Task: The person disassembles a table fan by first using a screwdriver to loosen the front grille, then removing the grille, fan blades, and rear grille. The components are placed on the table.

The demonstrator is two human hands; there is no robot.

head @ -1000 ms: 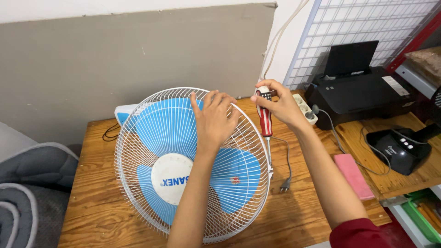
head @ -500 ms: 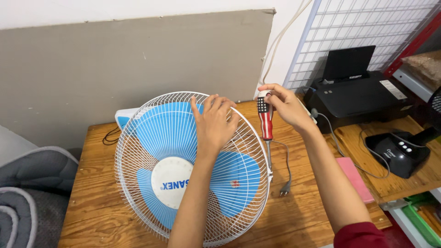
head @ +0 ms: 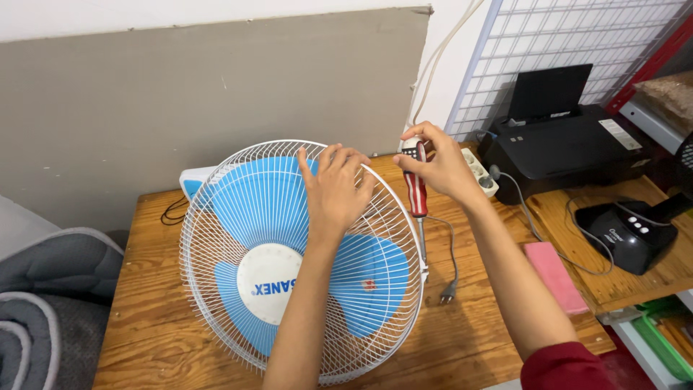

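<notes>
Fan grille [head: 238, 217] was steadied by the left hand [head: 333, 189], fingers spread flat, while the right hand [head: 435, 165] gripped an upright red-handled screwdriver [head: 416, 192] at its rim.

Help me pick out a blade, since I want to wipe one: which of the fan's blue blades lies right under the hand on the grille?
The upper blade: the left hand rests on the white grille over it. The right blade and lower-left blade lie clear of the palm.

one fan [head: 289, 267], one screwdriver [head: 416, 195], one printer [head: 563, 148], one pink sponge [head: 554, 276], two hands
</notes>
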